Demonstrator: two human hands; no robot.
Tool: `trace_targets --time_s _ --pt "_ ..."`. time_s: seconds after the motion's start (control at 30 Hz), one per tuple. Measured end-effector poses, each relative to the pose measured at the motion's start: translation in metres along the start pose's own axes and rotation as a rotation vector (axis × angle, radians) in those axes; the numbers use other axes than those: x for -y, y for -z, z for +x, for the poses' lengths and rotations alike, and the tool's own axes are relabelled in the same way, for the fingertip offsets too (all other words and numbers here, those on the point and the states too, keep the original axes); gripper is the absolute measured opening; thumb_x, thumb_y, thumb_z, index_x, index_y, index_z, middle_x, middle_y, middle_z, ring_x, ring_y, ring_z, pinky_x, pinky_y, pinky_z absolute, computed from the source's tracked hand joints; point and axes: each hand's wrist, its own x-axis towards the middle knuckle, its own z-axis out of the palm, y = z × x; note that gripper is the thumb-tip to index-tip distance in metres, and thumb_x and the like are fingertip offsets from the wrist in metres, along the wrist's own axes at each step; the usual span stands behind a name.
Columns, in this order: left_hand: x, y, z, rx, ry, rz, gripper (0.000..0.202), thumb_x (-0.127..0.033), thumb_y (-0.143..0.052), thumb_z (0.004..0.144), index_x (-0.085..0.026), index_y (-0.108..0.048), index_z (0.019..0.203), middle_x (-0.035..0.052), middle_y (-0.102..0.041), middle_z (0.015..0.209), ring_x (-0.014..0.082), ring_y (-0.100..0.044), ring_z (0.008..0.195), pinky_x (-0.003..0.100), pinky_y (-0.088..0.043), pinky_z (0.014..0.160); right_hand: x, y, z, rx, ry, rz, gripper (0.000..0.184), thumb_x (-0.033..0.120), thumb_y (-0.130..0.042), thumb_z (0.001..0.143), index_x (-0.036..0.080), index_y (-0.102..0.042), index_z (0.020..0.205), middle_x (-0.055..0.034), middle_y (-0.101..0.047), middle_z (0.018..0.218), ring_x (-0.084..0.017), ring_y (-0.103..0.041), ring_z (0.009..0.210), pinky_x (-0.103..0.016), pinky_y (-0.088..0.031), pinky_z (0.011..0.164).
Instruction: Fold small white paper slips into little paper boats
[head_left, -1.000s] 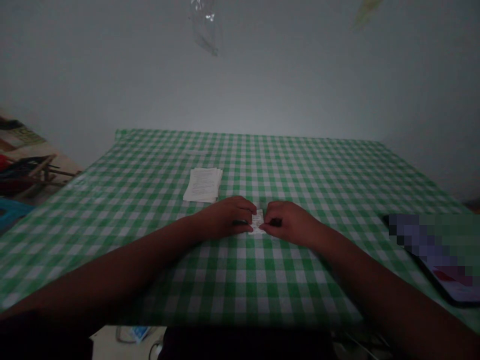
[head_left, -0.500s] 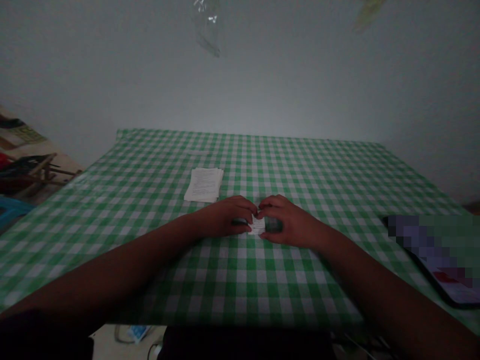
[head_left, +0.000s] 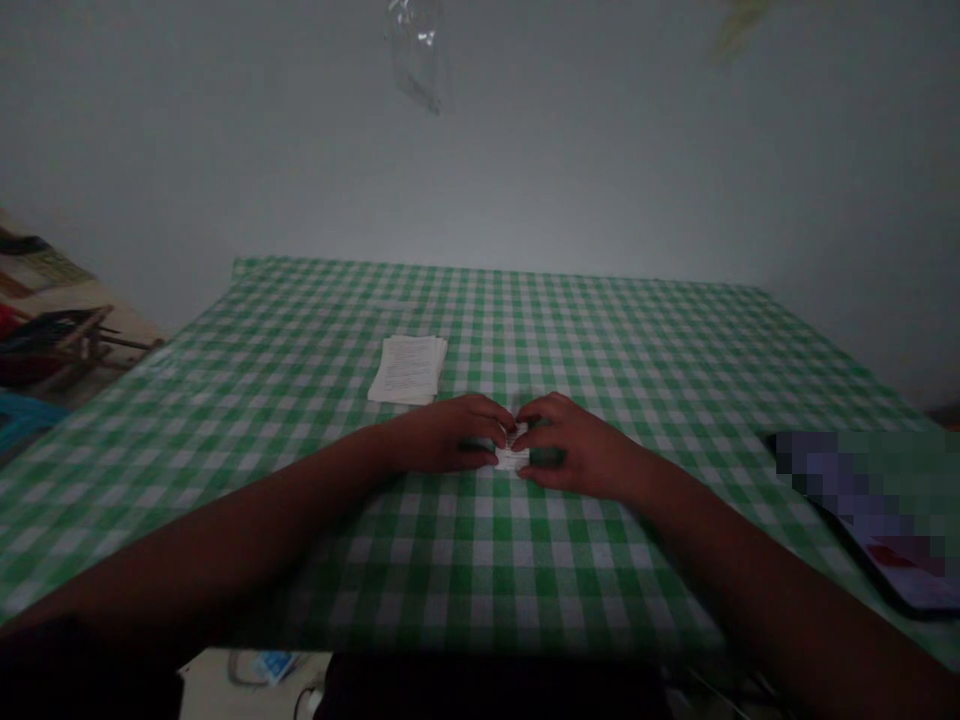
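Left hand and right hand are closing in on a small printed paper slip, lying flat on the checked tablecloth at near centre. Both are pinching it from either side, fingertips almost meeting over its far edge. Change since a moment ago: the right hand's fingers are now arching further across, covering more of the slip. Exact finger contact is hard to see in the dim light. A paper stack is sitting just far-left of the hands, and a pixelated phone is lying at right.
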Motion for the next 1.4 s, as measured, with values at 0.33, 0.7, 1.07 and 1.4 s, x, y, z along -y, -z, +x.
trace_targets --time_s 0.33,0.7,1.07,1.4 --pt "-0.0061 0.0062 -0.0005 0.03 0.008 -0.025 0.02 -0.022 -0.061 0.091 -0.02 -0.066 0.111 0.0106 -0.06 0.13 0.0233 -0.054 0.124 0.038 -0.043 0.108 0.0022 0.0012 -0.0002 0.001 -0.007 0.002 0.028 0.029 -0.073 0.083 0.024 -0.07 0.111 -0.0072 -0.064 0.117 -0.024 -0.055 0.108 -0.04 -0.046 0.094" --pt "-0.0008 0.0044 -0.0028 0.034 0.039 -0.04 0.016 -0.025 -0.063 0.092 -0.02 -0.069 0.106 0.0105 -0.055 0.137 0.0231 -0.052 0.128 0.037 -0.043 0.109 0.0037 0.0023 0.0015 0.015 0.006 -0.009 0.025 0.028 -0.072 0.084 0.023 -0.07 0.109 -0.0073 -0.065 0.116 -0.023 -0.056 0.108 -0.041 -0.045 0.095" --pt "-0.0035 0.0093 -0.0008 0.053 0.006 -0.016 0.015 -0.023 -0.06 0.093 -0.021 -0.071 0.103 0.0091 -0.059 0.133 0.0217 -0.057 0.12 0.033 -0.046 0.103 0.0037 -0.0011 0.0011 0.005 -0.021 -0.021 0.028 0.026 -0.073 0.082 0.024 -0.07 0.109 -0.0079 -0.064 0.115 -0.024 -0.056 0.107 -0.042 -0.046 0.094" --pt "-0.0029 0.0037 -0.0005 0.024 0.007 -0.021 0.016 -0.03 -0.064 0.091 -0.021 -0.071 0.102 0.0101 -0.06 0.13 0.0229 -0.056 0.122 0.035 -0.044 0.106 0.007 -0.0015 0.0018 0.01 -0.058 -0.01 0.03 0.027 -0.074 0.081 0.024 -0.07 0.111 -0.0075 -0.064 0.115 -0.024 -0.055 0.108 -0.041 -0.046 0.094"
